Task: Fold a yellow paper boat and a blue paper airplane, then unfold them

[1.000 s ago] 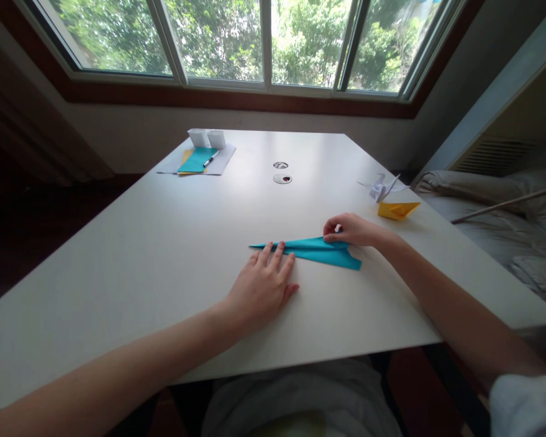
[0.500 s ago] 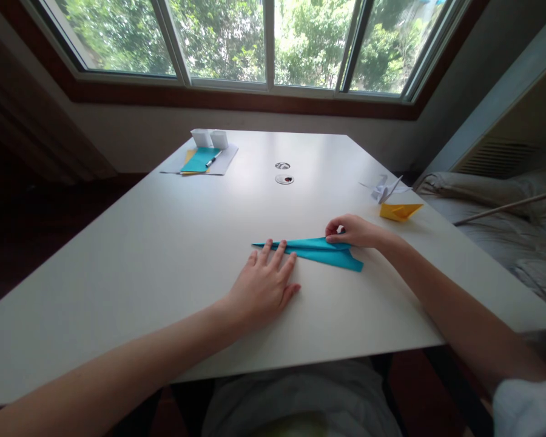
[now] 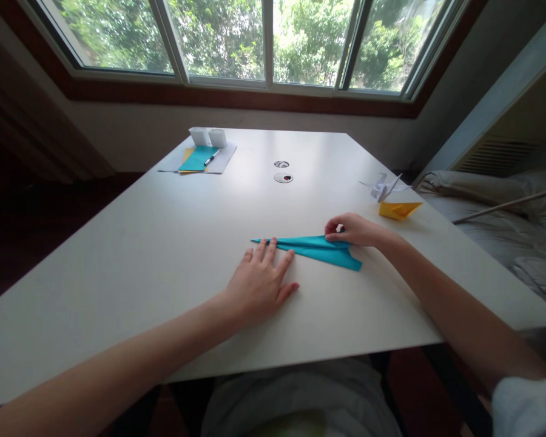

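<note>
A blue paper plane point(image 3: 318, 248) lies on the white table in front of me, its narrow tip pointing left and its wide tail to the right. Spread fingers of my left hand point(image 3: 260, 279) rest on the plane near the tip. My right hand point(image 3: 351, 230) pinches the far edge of the paper close to the tail, thumb and forefinger pressed together. Part of the tip lies beneath the left fingertips.
Right of the plane stand a yellow paper boat point(image 3: 398, 210) and a white paper crane point(image 3: 381, 188). At the far left, blue paper point(image 3: 198, 159), a marker point(image 3: 212, 157) and white paper boxes point(image 3: 217, 138) sit together. Round cable holes point(image 3: 283, 178) mark the white table point(image 3: 155, 255).
My left hand has slid slightly left along the plane toward its tip. The right hand keeps its pinch in the same place.
</note>
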{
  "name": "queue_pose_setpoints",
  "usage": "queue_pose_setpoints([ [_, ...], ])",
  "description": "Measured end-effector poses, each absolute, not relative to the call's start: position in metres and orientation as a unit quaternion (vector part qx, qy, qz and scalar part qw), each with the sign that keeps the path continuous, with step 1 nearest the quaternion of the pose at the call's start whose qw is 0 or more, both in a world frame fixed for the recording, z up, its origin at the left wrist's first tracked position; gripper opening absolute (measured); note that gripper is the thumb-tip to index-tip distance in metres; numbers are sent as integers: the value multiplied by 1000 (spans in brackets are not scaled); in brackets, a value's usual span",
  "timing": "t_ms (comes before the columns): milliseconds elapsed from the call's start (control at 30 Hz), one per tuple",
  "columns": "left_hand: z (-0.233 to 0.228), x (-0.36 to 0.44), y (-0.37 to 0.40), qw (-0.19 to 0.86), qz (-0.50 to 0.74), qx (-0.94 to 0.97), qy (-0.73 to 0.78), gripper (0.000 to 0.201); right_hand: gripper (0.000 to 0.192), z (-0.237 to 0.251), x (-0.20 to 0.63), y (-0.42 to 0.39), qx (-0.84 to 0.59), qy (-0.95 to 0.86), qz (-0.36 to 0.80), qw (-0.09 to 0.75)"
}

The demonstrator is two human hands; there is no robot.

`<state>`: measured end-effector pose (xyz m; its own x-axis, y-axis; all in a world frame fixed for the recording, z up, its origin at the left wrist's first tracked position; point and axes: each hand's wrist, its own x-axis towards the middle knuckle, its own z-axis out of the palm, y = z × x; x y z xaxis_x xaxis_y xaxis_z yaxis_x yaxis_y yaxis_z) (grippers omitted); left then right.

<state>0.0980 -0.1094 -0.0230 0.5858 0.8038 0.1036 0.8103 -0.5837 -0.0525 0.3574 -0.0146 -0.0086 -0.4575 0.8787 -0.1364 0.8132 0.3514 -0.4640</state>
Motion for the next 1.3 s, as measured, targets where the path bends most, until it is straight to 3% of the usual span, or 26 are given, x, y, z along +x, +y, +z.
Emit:
queue_pose_setpoints([
  [133,-14,88,-95,38,-81,-892,-443,50,19,-9,359,-15,-509,-826,234,68],
  [267,-12,72,-69,1,-136,-881,-454,27,18,-8,363,-15,-508,-831,215,68],
  [533,-19,72,-67,-136,-196,-882,-406,21,24,-2,348,-32,-414,-900,85,104],
  [633,-20,80,-72,-164,-200,-875,-408,19,32,-3,321,-48,-334,-926,115,136],
  [900,-16,74,-70,-200,-186,-872,-406,17,14,-17,294,-58,-309,-915,172,198],
  [1067,-6,66,-65,-213,-156,-878,-398,17,13,-14,301,-56,-356,-893,221,166],
  [1300,-11,72,-67,-207,-157,-879,-400,15,15,-10,299,-58,-370,-896,202,138],
])
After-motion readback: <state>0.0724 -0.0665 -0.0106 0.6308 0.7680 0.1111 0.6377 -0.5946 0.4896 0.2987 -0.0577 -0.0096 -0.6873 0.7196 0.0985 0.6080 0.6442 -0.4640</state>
